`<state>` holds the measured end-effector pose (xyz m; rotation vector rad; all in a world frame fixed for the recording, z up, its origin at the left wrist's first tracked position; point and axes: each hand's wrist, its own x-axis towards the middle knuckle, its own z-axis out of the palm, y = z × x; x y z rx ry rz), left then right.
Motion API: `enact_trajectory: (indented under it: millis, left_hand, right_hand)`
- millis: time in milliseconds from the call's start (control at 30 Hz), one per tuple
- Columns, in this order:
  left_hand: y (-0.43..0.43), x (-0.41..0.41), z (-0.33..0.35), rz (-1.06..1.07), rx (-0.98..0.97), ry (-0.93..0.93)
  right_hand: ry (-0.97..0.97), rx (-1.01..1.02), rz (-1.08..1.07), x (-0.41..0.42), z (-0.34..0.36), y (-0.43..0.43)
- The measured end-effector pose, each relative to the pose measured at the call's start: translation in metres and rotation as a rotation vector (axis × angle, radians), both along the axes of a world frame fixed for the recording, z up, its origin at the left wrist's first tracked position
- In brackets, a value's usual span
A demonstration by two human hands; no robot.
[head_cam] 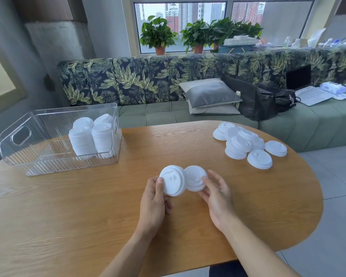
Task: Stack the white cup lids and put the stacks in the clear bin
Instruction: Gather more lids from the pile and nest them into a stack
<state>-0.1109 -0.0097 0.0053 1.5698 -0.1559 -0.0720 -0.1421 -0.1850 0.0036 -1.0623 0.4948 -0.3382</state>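
- Head view: left hand (155,196) over the bench (88,206), its grip clamped on a short lid stack (173,181), thumb on the top face, fingers curled beneath
- Right hand (218,194), palm turned inward, grip pinching a single lid (195,177) that touches the stack's right edge
- Loose lids (246,143) lie heaped far right; tall stacks (92,136) stand in the clear bin (54,112) at far left

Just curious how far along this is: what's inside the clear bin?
In the clear bin, four stacks of white lids stand at its right end. The front two hide most of the back two; only their tops show.
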Motion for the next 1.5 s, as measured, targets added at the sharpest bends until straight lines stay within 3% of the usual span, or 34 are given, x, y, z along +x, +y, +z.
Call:
enact_trajectory:
  millis: [200, 467, 867, 1200, 1400, 1500]
  left_hand:
    - [0.000, -0.001, 0.001, -0.010, 0.015, -0.008]
    - [0.001, -0.001, -0.003, -0.044, 0.149, -0.036]
    - [-0.002, -0.006, -0.005, -0.080, 0.246, -0.104]
    - [-0.002, -0.006, -0.006, -0.057, 0.257, -0.120]
    - [-0.001, -0.002, -0.004, -0.009, 0.159, -0.059]
    - [-0.001, -0.001, -0.003, 0.000, 0.107, -0.033]
  right_hand:
    - [0.004, 0.017, 0.016, -0.002, 0.007, -0.001]
    - [0.023, 0.256, 0.057, 0.000, 0.007, -0.014]
    - [0.010, 0.052, 0.121, -0.002, 0.010, -0.002]
    - [-0.036, 0.077, 0.228, -0.006, 0.013, -0.004]
    - [-0.047, -0.245, 0.320, -0.008, 0.008, 0.003]
    - [-0.077, -0.297, 0.319, -0.008, 0.004, 0.007]
